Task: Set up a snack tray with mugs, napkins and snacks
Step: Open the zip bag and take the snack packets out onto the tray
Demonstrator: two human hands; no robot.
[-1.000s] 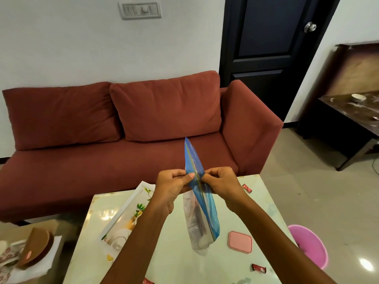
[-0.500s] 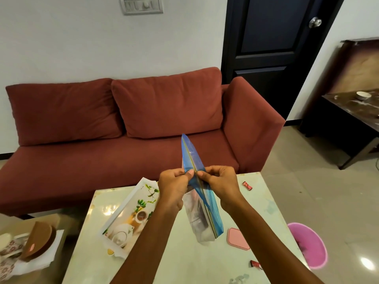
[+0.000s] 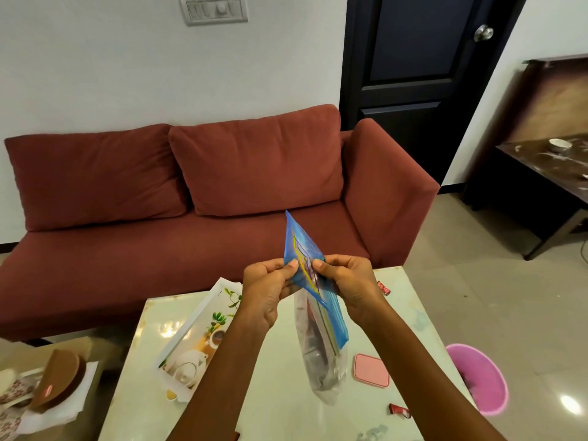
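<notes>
The zip-lock bag [image 3: 319,338] hangs in the air over the table [image 3: 410,316], held by its top. The left hand [image 3: 267,289] and the right hand [image 3: 348,281] each pinch 1 side of the blue zip strip between thumb and fingers, close together, with the far end of the strip sticking up past them. The step looks like opening the seal. To do it well, each hand should hold only its own lip and pull straight apart from the middle, letting the track part gradually. A sudden tug could swing the body and spill what is inside. Lowering the bottom onto the table first would steady it. The film is thin, clear, crinkled and slack, sagging into a narrow pouch. The zip band is stiffer, with yellow and purple lines along it. The contents look dark and reddish, but I cannot tell what they are. The snack tray [image 3: 203,342], a flat white rectangle with a printed teapot and leaves, lies on the glossy pale table left of the bag. A rounded pink lid [image 3: 371,370] and 2 small red wrapped sweets [image 3: 399,410] lie to its right.
</notes>
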